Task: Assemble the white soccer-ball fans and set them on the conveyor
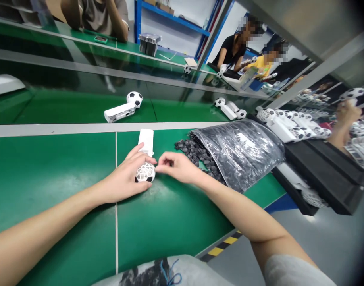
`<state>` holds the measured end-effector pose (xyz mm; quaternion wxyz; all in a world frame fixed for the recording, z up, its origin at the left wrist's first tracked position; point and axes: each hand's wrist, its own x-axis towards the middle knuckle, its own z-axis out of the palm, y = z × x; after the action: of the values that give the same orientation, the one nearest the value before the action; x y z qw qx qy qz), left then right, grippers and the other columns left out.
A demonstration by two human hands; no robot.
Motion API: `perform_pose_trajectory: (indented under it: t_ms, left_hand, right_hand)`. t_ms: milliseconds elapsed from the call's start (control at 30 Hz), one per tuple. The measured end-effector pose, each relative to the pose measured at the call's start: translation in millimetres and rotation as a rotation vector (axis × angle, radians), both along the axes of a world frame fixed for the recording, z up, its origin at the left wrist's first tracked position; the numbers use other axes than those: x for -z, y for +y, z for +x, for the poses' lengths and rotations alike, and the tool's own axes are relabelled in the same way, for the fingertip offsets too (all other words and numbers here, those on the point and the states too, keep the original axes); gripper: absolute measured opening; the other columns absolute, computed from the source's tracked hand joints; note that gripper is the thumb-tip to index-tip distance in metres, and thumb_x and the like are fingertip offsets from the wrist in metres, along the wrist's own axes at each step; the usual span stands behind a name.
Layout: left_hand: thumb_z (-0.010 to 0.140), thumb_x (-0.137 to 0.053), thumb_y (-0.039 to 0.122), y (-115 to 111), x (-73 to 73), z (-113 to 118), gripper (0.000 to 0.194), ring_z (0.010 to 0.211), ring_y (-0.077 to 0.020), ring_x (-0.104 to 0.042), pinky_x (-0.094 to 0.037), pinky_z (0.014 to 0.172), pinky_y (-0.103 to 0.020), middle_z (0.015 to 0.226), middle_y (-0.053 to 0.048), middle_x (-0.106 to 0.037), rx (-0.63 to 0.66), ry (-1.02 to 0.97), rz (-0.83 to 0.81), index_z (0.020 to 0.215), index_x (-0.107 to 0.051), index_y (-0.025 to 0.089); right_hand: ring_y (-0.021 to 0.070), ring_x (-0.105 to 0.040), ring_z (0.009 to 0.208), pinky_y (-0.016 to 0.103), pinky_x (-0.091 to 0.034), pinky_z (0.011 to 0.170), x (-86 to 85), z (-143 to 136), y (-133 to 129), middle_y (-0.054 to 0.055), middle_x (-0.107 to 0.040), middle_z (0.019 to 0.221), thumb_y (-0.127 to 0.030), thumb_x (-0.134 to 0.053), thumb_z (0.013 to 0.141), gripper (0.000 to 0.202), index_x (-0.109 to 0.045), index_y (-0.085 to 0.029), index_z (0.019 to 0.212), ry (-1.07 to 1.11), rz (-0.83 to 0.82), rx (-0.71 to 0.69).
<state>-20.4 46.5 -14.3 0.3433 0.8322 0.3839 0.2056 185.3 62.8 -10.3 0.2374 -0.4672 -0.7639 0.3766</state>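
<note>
- Patterned ball (145,173) held on green bench (170,234) by left hand (125,174), thumb and fingers curled round.
- Right hand (180,168) at ball's edge, fingertips nearly together; whether anything is gripped cannot be told.
- Firm support probably best kept opposite.

A green workbench (170,238) carries a white football-headed device (146,143) at the left hand (122,176), black pieces (201,154) and a plastic bag (241,149) beyond the right hand (180,169).
</note>
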Motion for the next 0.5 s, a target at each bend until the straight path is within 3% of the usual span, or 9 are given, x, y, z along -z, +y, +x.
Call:
perform_pose_trajectory:
  t_ms: [133,200,367,500]
  left_hand:
    - [0.071,-0.055,0.026,0,-0.3,1,0.034,0.138,-0.0255,-0.003,-0.02,0.108,-0.05,0.128,-0.005,-0.045,-0.009,0.021,0.011,0.105,-0.046,0.024]
    - [0.071,-0.055,0.025,1,-1.3,0,0.035,0.138,-0.0251,-0.002,-0.02,0.108,-0.049,0.129,-0.005,-0.044,-0.006,0.019,0.003,0.105,-0.046,0.024]
    - [0.072,-0.058,0.028,1,-0.5,-1,0.036,0.137,-0.0268,-0.007,-0.021,0.108,-0.049,0.131,-0.004,-0.038,0.034,-0.003,-0.019,0.105,-0.047,0.025]
    - [0.059,-0.071,0.048,-5,1.7,3,0.056,0.126,-0.0361,-0.025,-0.03,0.101,-0.055,0.129,-0.009,-0.027,-0.229,0.037,0.011,0.107,-0.052,0.025]
  right_hand:
    - [0.02,-0.055,0.086,0.031,-0.042,0.075,-2.9,28,34,0.007,-0.062,0.088,-0.023,-0.058,0.083,0.008,-0.064,-0.017,0.085,-0.495,0.337,0.309]
    - [0.0236,-0.054,0.091,0.033,-0.042,0.077,-2.8,37,44,0.01,-0.062,0.092,-0.021,-0.058,0.083,0.01,-0.065,-0.016,0.089,-0.662,0.363,0.334]
    - [0.0179,-0.059,0.078,0.028,-0.044,0.073,-1.2,39,36,0.005,-0.064,0.083,-0.017,-0.059,0.082,0.007,-0.065,-0.017,0.086,-0.667,0.315,0.241]
    - [0.0175,-0.059,0.08,0.03,-0.045,0.076,-8.8,36,15,0.006,-0.065,0.088,-0.012,-0.059,0.081,0.013,-0.064,-0.016,0.092,-0.498,0.31,0.169]
